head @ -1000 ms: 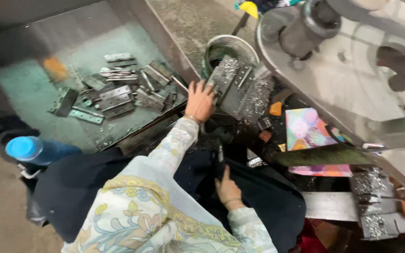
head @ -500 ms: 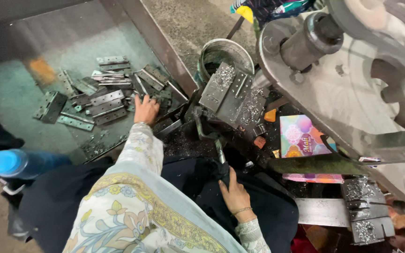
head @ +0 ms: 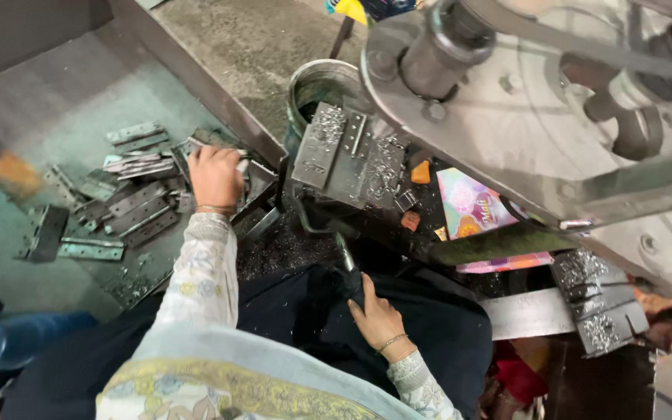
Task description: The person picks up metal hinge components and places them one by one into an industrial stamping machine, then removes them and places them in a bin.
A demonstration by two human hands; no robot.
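Down on the green floor at my left, my left hand [head: 214, 176] is now sitting right over the heap of hinges [head: 130, 206], fingers curled around one or two flat plates at the pile's near edge. A second ago that hand was over by the stack of stamped plates [head: 348, 152] beside the bucket [head: 322, 85]; it is now well clear of them. My right hand [head: 377, 319] is resting low on my dark lap, fingers closed on the handle of a thin tool [head: 344, 253], much as before. The view is swinging right too: the blue bottle [head: 9, 346] is sliding towards the left corner, and the big flywheel [head: 554, 109] is filling the top right.
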